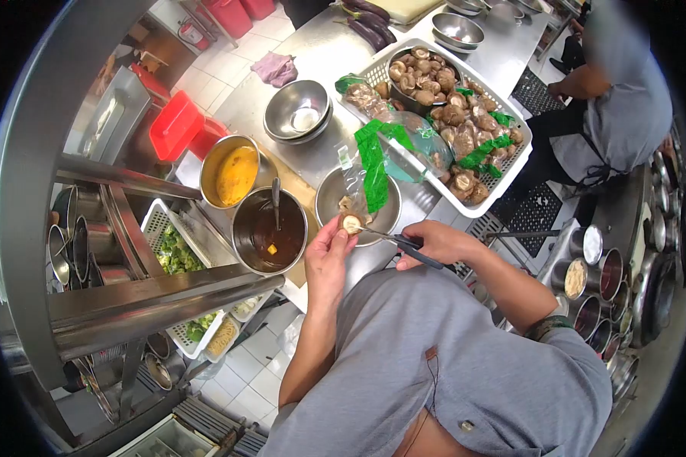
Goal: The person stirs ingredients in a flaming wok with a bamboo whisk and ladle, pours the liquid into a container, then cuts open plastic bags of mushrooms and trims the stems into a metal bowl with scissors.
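Note:
My left hand [333, 247] pinches a mushroom [351, 223], its pale underside turned up. In my right hand [437, 242] are scissors with dark handles [419, 252], and their blades reach to the mushroom's stem. Both hands are over the near rim of a steel bowl [392, 199]. Inside that bowl lie some mushroom pieces and a clear plastic bag with a green band [371, 164]. Just beyond it, a white perforated basket [517, 169] holds bagged mushrooms, a steel pot of loose mushrooms [423, 76] and a knife [413, 158] lying across its near edge.
Left of the bowl stand a pot of dark liquid [259, 228] with a ladle and a pot of yellow liquid [236, 177]. Stacked steel bowls [297, 110], a purple cloth [274, 70] and eggplants [367, 24] are farther back. Another person [617, 114] stands at the right.

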Motion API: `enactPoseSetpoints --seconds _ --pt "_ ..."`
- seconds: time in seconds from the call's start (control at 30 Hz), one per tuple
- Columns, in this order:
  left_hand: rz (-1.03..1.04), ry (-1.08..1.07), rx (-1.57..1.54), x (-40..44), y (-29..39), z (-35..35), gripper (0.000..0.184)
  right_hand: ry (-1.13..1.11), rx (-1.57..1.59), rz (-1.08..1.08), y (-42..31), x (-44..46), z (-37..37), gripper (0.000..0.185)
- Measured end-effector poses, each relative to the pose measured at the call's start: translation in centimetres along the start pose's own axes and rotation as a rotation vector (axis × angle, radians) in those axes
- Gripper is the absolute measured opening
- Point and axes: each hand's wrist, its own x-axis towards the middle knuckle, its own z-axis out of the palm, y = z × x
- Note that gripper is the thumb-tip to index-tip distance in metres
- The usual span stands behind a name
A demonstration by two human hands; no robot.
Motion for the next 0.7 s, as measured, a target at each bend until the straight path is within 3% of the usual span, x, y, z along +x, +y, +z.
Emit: enactPoseSetpoints --seconds 0.4,0.6,0.7 --pt "-0.024 -0.116 -0.011 0.3 2.3 2.8 0.039 0.179 0.019 -0.044 0.9 -2.4 -1.5 0.04" --pt "0.177 -0.273 0.165 5.7 7.8 10.8 0.046 0.13 0.348 -0.013 3.6 -5.9 -3.6 0.03" --pt "0.249 -0.298 0.253 8.4 9.2 14.2 0.044 0.15 0.346 -0.012 4.7 -7.0 -4.5 0.029"
